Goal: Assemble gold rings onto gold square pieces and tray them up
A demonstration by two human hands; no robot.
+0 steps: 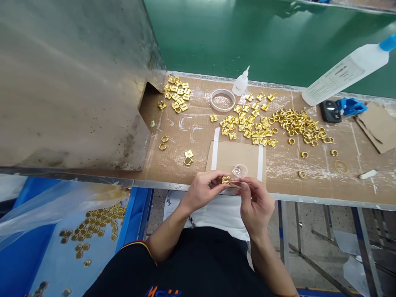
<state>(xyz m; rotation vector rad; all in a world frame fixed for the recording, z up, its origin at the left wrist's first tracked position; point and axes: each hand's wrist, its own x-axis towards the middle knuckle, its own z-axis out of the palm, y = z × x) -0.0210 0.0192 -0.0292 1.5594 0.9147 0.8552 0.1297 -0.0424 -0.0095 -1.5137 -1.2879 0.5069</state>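
Note:
Between the fingertips of my left hand is a small square gold-coloured piece, held near the table's front edge. My right hand pinches a thin stick, its tip at the gold piece; I cannot tell whether it touches. Just beyond my fingers a small clear plastic dish sits on a cardboard pad with white tape strips along its sides. Two similar square pieces lie to the left of the pad.
Behind the pad lie several square gold pieces, with a heap of gold rings rightward. A tape roll, a dropper bottle and a large bottle stand farther back. A metal housing blocks the left.

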